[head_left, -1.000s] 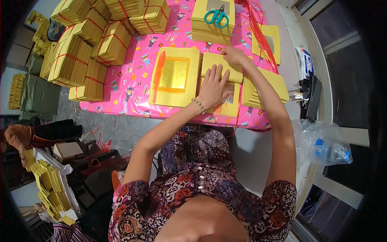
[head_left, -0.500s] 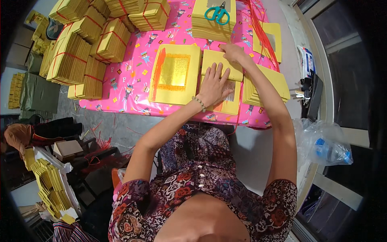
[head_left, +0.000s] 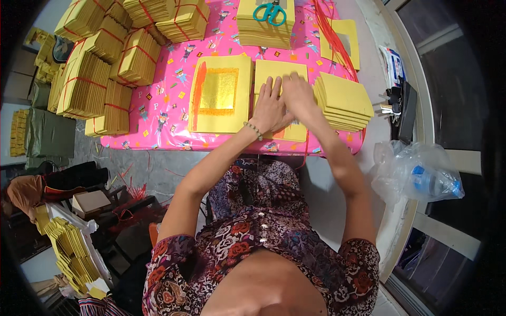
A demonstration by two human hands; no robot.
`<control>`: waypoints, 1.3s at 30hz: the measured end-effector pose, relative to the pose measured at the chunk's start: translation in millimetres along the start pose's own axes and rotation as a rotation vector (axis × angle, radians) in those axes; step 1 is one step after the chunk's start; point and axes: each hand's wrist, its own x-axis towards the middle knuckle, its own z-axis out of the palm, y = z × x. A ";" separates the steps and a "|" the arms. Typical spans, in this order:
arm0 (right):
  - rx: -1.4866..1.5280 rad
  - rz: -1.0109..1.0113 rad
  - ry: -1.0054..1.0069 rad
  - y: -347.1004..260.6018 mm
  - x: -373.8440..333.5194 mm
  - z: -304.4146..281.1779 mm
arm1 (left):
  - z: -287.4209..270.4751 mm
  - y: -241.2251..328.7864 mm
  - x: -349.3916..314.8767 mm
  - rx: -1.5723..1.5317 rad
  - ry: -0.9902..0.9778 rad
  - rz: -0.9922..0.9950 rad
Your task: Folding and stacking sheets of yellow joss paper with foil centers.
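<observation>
My left hand (head_left: 270, 109) lies flat with its fingers stretched out, over a yellow paper sheet (head_left: 284, 68) whose far part is folded toward me. Curled and slightly blurred, my right hand (head_left: 298, 96) rests on the same sheet just right of the left fingers; its fingertips are hidden. Left of my hands lies a yellow paper stack (head_left: 245, 100) with a gold foil square (head_left: 218, 89) and a red-orange stripe. A fanned pile of folded yellow paper (head_left: 345, 102) sits to the right of my right hand.
Red-tied yellow paper bundles (head_left: 84, 84) crowd the table's left side. Teal-handled scissors (head_left: 270, 15) top a tall paper stack (head_left: 263, 36) at the back. Red strips (head_left: 337, 42) hang across a foil-patched sheet (head_left: 352, 55). A clear bag with a bottle (head_left: 421, 179) is at right.
My right hand has come nearer from the sheet's far right corner, curling beside my left hand. The left stays flat on the sheet. The view has shifted slightly.
</observation>
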 end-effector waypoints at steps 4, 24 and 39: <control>0.022 0.022 0.124 7.8 -39.8 39.3 | 1.4 2.6 1.4 -0.035 0.041 0.012; 0.148 0.106 0.103 5.0 -61.6 84.1 | -17.2 7.5 -14.6 0.374 -0.025 -0.051; 0.101 0.121 0.204 -8.6 -68.2 76.6 | 3.8 -2.6 -27.0 0.166 0.014 -0.093</control>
